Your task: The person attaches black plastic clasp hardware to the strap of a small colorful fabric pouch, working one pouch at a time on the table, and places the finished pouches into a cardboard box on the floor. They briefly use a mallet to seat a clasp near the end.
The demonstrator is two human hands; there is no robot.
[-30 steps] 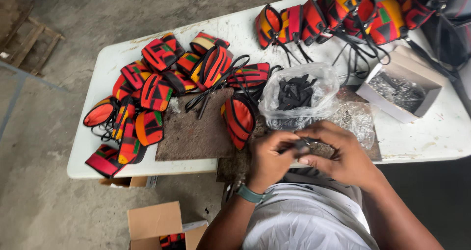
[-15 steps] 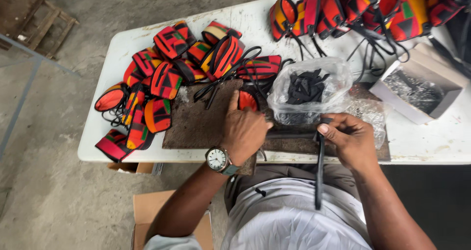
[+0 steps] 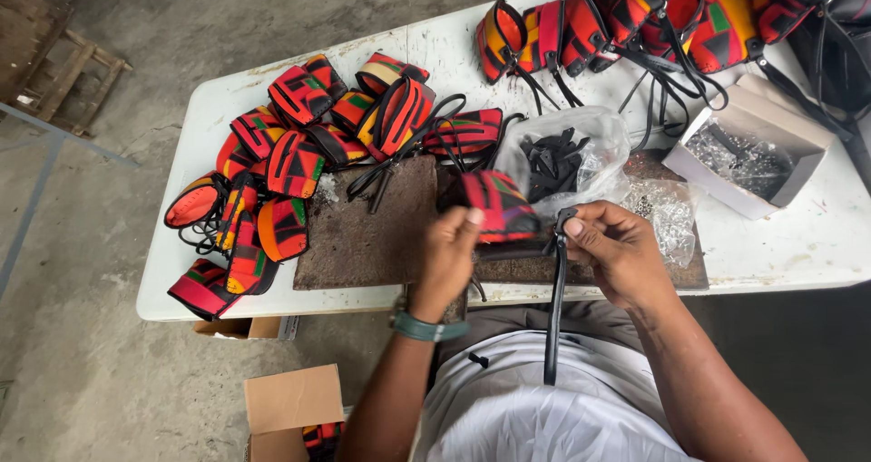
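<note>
Red, black and orange patterned cloth makes up the small pouch point(image 3: 494, 208) that our left hand point(image 3: 449, 258) grips by its near edge, fingers closed around it, over the front of the white bench point(image 3: 435, 49). Our right hand point(image 3: 617, 253) pinches the top end of a black strap point(image 3: 553, 308), thumb and forefinger shut on it; the strap hangs straight down past the bench edge over our lap. Pouch and strap end sit close together, just apart.

Under our hands lies a dark, rough work board point(image 3: 372, 226), and a second one runs to the right beneath a crumpled clear wrapper point(image 3: 667, 213). Just behind the pouch a clear plastic bag point(image 3: 562, 158) of black pieces crowds the space. To the left a heap of finished pouches point(image 3: 272, 181) with tangled black straps presses against the board's edge. Along the far side stands a row of upright pouches point(image 3: 626, 18), their straps trailing toward an open cardboard box point(image 3: 753, 145) of small metal parts on the right. Below the bench, on the concrete floor point(image 3: 109, 380), sits a brown carton point(image 3: 290, 408).
</note>
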